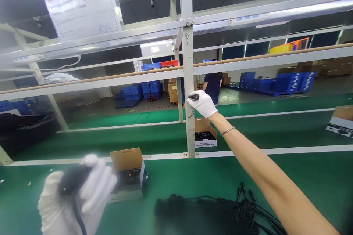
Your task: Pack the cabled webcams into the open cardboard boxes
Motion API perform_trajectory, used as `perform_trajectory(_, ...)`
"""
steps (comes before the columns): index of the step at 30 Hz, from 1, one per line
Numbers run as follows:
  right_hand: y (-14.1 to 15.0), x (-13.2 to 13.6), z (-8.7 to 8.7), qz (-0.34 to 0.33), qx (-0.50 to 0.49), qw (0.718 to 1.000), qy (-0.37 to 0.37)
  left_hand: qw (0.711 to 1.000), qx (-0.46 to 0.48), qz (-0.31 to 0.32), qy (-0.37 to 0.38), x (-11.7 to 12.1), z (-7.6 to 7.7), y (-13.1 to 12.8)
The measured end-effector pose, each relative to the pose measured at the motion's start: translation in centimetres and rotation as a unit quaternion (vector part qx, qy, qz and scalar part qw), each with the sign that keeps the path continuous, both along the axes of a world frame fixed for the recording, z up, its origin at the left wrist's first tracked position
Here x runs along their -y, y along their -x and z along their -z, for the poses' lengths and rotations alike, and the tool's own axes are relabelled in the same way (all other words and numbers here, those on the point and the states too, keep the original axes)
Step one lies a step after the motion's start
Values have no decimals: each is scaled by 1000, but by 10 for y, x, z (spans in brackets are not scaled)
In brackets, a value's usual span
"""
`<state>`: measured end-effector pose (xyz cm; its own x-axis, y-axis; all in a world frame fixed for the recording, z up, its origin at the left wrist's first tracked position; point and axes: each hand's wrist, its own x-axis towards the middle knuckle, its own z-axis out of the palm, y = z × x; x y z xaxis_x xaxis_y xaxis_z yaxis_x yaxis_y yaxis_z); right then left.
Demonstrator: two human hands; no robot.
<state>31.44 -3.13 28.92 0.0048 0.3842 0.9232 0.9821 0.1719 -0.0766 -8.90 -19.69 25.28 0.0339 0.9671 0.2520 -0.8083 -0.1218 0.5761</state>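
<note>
My right hand (202, 103), in a white glove, is stretched far forward over the green belt and closed on a small black part (193, 97) beside the grey upright post (189, 91). Just below it sits an open cardboard box (205, 136) with a dark insert. My left hand (77, 194), also gloved and blurred, is low at the left and wrapped round a dark rounded object (72, 180) with a cable hanging from it. A second open box (129, 172) lies just right of that hand.
A heap of black cables (217, 213) lies on the near green belt (303, 176). Another box (340, 120) sits at the right edge. A metal frame with rails crosses the view. A person in dark clothes (213, 86) stands beyond, among stacked blue crates (278, 82).
</note>
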Motion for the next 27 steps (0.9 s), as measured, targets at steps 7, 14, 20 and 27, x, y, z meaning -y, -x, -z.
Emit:
perform_trajectory(7,14,7,63,-9,-42,999,22,988,-5,82,127,-22,69,16)
perform_trajectory(14,13,19,83,22,-71,996,47,971,-48,195,126,-37,110,8)
perform_trajectory(20,24,34,89,94,-88,989,69,974,-72,158,146,-50,142,-18)
perform_trajectory(27,23,51,70,23,-158,984,75,960,-99,213,151,-31,130,-43)
